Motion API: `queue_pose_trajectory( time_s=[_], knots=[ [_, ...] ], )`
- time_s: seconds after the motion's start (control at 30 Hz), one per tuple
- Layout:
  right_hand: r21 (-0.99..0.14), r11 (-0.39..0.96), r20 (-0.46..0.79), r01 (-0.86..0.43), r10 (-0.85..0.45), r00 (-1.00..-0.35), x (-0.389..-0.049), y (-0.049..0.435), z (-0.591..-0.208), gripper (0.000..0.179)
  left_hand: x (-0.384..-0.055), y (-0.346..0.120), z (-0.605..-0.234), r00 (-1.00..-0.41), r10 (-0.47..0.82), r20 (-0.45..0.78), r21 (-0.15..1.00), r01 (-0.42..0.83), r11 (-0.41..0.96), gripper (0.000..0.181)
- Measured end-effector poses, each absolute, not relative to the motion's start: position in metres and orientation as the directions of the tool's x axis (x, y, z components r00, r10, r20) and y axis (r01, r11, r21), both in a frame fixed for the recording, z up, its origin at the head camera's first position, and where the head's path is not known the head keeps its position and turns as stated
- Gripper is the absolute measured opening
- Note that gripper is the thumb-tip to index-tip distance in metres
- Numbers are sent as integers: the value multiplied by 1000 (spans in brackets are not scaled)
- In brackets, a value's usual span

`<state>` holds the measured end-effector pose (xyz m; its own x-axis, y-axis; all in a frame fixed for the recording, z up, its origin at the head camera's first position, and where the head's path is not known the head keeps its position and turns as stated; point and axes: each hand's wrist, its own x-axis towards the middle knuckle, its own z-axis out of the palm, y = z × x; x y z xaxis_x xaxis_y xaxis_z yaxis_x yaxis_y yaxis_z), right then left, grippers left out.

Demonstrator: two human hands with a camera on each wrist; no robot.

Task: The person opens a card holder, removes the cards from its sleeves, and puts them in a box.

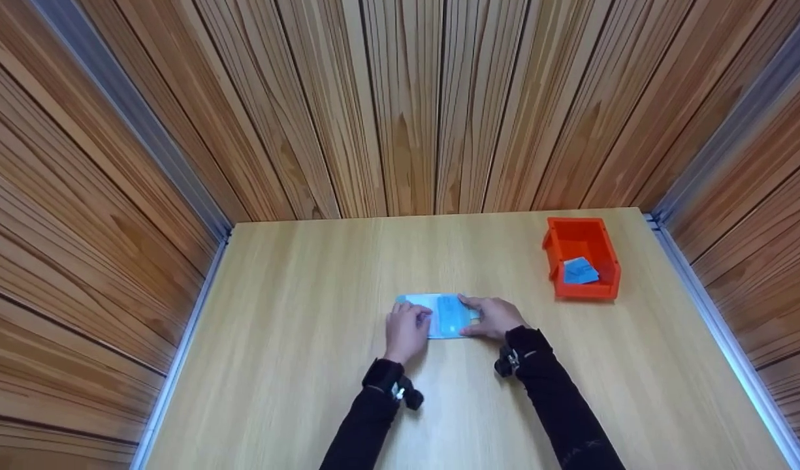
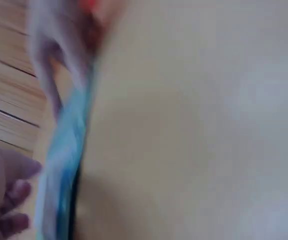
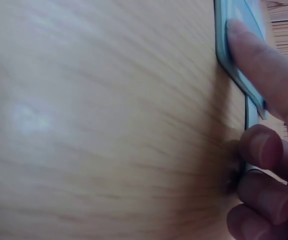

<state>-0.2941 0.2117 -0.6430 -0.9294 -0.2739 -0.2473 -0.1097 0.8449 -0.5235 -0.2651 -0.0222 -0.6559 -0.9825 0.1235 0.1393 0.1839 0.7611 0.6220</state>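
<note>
On the table lies a flat, light blue and white packet (image 1: 450,316), with a darker blue panel near its right end. My right hand (image 1: 494,318) holds that end, the thumb on the near edge and the index finger at the far edge. In the right wrist view the thumb (image 3: 254,55) presses the packet's rim (image 3: 225,35), while the other fingers curl below. My left hand (image 1: 407,331) is over the packet's left end. Its fingers (image 2: 18,195) look loosely bent and apart from the packet in the blurred left wrist view; its thumb is hidden there.
An orange-red open bin (image 1: 556,261) stands at the back right of the wooden table (image 1: 295,339), with a blue piece (image 1: 579,271) inside. Wood-panelled walls (image 1: 406,111) enclose the back and sides, and metal rails (image 1: 720,333) run along the table's side edges.
</note>
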Motion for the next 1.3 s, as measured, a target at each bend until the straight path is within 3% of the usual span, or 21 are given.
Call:
queue_pose_trajectory(
  time_s=[0.13, 0.37, 0.63, 0.97, 1.3],
  knots=[
    [-537, 836, -244, -113, -282, -928, -293, 211, -645, 86, -268, -5, -652, -996, 59, 60, 701, 84, 708, 14],
    [-550, 826, -214, -119, -278, -937, -292, 214, -643, 84, -276, 7, -641, -995, -7, -102, 715, -79, 695, 24],
    [-550, 808, -137, -212, -338, -931, -292, 216, -647, 83, -277, 11, -647, -998, 60, -35, 589, 28, 808, 25],
    [-550, 814, -153, -187, -318, -936, -291, 218, -646, 83, -271, 14, -657, -993, 104, 51, 549, 115, 828, 18],
    [-573, 802, -166, -170, -317, -934, -292, 219, -648, 84, -271, 16, -657, -992, 120, 41, 500, 124, 857, 18]
  ],
)
